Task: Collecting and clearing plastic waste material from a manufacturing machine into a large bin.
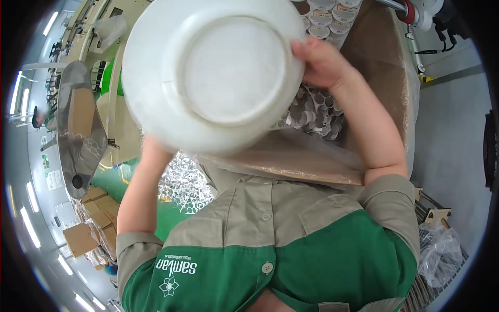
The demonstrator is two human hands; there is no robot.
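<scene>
A large round white plastic basin [234,73] is lifted in front of me, its underside and circular foot ring facing up toward me. My right hand [323,61] is closed on its right rim, slightly blurred by motion. At the lower left edge, my left hand [157,146] goes behind the basin and holds it there, with its fingers hidden. Below the basin stands a cardboard box [384,57] lined with clear plastic. Many loose round silvery foil discs [317,112] lie inside it. The basin's inside is out of sight.
Rows of printed round lids [332,18] lie at the box's far side. A beige machine [117,135] with a grey transparent panel [80,125] stands left. Punched foil scrap [184,182] hangs near my left forearm. Cardboard cartons [96,223] are stacked lower left; a clear plastic bag [439,255] lies lower right.
</scene>
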